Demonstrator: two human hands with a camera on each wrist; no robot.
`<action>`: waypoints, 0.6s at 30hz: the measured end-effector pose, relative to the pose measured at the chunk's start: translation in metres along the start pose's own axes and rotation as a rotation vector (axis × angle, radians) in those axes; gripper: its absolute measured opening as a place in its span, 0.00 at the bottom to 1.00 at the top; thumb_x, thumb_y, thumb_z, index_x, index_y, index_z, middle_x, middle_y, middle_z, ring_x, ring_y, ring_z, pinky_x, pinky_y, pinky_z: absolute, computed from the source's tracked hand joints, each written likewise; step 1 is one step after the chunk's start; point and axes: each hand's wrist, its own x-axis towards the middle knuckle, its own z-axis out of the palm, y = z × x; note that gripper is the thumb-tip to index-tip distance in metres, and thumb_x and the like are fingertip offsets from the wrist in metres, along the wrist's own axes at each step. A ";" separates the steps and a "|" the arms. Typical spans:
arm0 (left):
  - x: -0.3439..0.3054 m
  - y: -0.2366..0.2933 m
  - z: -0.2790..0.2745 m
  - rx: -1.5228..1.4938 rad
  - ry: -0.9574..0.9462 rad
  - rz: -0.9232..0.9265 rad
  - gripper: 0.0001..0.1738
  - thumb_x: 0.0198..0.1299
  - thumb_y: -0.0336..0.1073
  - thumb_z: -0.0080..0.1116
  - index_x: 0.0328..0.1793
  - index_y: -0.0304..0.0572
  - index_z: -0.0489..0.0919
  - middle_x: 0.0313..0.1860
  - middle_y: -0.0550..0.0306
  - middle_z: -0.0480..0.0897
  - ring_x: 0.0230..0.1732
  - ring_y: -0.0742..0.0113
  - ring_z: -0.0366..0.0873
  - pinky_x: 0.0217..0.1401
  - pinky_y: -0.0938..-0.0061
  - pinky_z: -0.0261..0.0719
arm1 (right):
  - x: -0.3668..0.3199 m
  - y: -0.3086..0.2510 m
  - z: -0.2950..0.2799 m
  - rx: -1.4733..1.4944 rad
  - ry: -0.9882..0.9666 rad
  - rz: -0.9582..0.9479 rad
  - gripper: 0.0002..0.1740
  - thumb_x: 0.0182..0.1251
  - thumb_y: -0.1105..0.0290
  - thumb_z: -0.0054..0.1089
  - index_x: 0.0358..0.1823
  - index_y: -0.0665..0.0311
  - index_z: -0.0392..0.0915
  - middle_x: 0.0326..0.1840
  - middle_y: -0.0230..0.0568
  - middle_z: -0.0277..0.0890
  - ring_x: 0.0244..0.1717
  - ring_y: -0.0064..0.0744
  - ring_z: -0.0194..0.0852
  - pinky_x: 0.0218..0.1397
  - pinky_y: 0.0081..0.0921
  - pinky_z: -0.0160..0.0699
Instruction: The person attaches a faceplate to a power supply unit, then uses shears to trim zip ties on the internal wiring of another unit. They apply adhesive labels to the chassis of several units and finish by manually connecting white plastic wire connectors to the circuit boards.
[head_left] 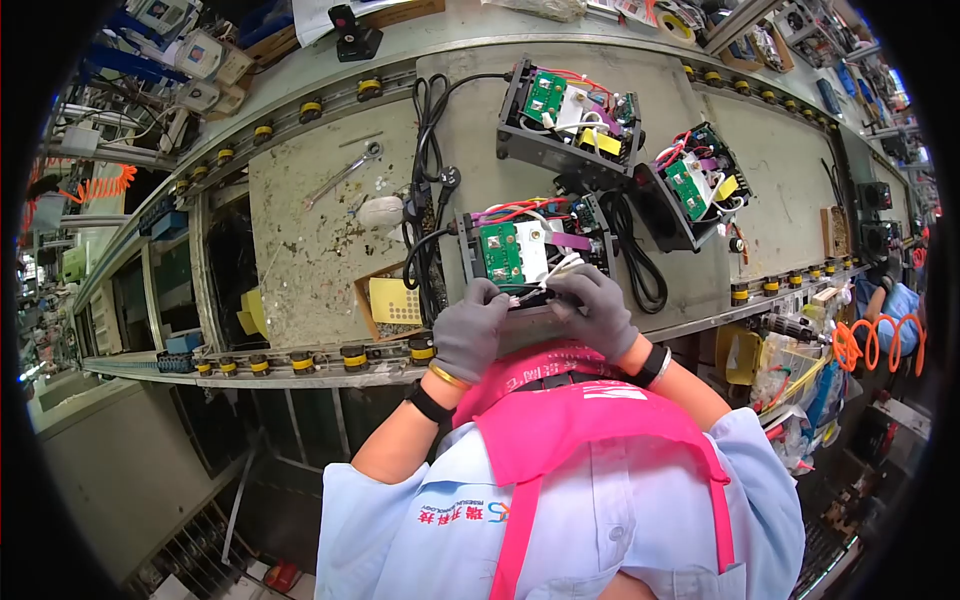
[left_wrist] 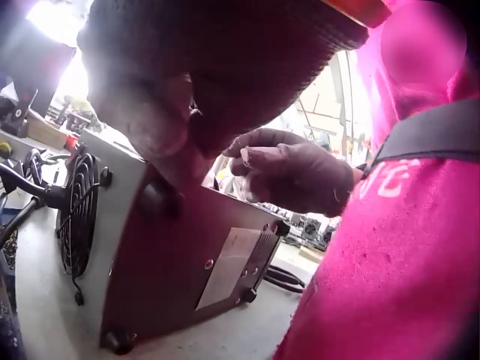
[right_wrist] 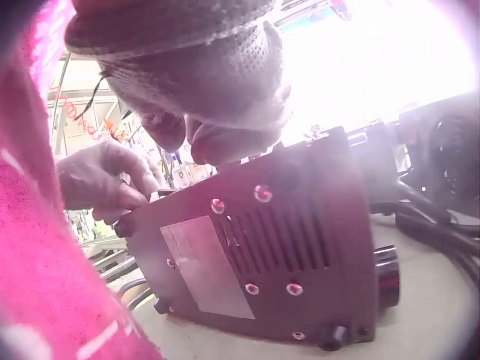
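An open-topped electronics unit [head_left: 603, 246] lies at the belt's near side, showing a green circuit board [head_left: 500, 252], a white plate and red wires. Over its near edge, my gloved left hand [head_left: 468, 335] pinches a thin wire end [head_left: 516, 299]. My gloved right hand [head_left: 597, 312] pinches white wires [head_left: 563, 268] just to the right, fingertips close to the left hand's. In the left wrist view the unit's dark vented panel [left_wrist: 172, 262] faces the apron, with a fan grille at its side. The right wrist view shows the same panel [right_wrist: 300, 225], with its label and screws.
Two similar open units, one at the back [head_left: 568, 148] and one at the right [head_left: 690, 190], stand on the belt. Black power cords [head_left: 428, 150] run alongside. A wrench [head_left: 345, 172] and a box with a yellow perforated block [head_left: 395, 300] lie left. Roller rails line both edges.
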 end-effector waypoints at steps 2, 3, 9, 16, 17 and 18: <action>0.001 -0.005 0.002 0.012 -0.092 -0.008 0.06 0.57 0.39 0.57 0.38 0.52 0.82 0.36 0.56 0.76 0.27 0.52 0.78 0.26 0.61 0.74 | -0.007 0.002 -0.007 -0.169 -0.038 -0.079 0.21 0.49 0.73 0.64 0.48 0.59 0.76 0.41 0.41 0.74 0.39 0.42 0.74 0.42 0.34 0.75; 0.003 -0.006 0.001 0.015 -0.143 -0.007 0.07 0.57 0.40 0.57 0.38 0.52 0.82 0.36 0.56 0.76 0.27 0.52 0.78 0.26 0.60 0.74 | -0.010 0.002 -0.009 -0.249 -0.066 -0.109 0.21 0.49 0.72 0.63 0.49 0.58 0.76 0.42 0.39 0.74 0.41 0.42 0.74 0.43 0.35 0.74; 0.010 0.010 -0.010 0.247 -0.407 -0.034 0.11 0.60 0.46 0.55 0.38 0.50 0.82 0.37 0.50 0.75 0.29 0.51 0.79 0.30 0.57 0.76 | -0.019 -0.006 0.009 -0.560 -0.226 -0.087 0.24 0.49 0.64 0.60 0.52 0.51 0.76 0.47 0.32 0.73 0.49 0.41 0.69 0.48 0.43 0.66; 0.017 0.018 -0.043 -0.904 -0.271 -0.504 0.12 0.57 0.31 0.56 0.47 0.38 0.77 0.35 0.55 0.79 0.35 0.68 0.80 0.27 0.76 0.79 | -0.008 -0.002 0.019 -0.609 -0.365 -0.062 0.16 0.44 0.63 0.63 0.39 0.53 0.79 0.44 0.37 0.73 0.51 0.43 0.69 0.49 0.45 0.67; 0.016 0.019 -0.046 -1.225 -0.283 -0.507 0.14 0.57 0.28 0.54 0.51 0.36 0.74 0.38 0.54 0.79 0.32 0.69 0.80 0.26 0.78 0.79 | -0.012 -0.004 0.013 -0.576 -0.339 -0.062 0.16 0.44 0.63 0.63 0.38 0.55 0.79 0.44 0.39 0.73 0.51 0.43 0.69 0.50 0.43 0.68; 0.016 0.024 -0.049 -1.545 -0.294 -0.507 0.17 0.57 0.26 0.52 0.54 0.34 0.72 0.42 0.54 0.78 0.30 0.70 0.79 0.25 0.81 0.79 | -0.015 -0.003 -0.001 -0.482 -0.263 -0.092 0.16 0.45 0.64 0.63 0.38 0.55 0.79 0.43 0.39 0.73 0.50 0.43 0.70 0.49 0.42 0.69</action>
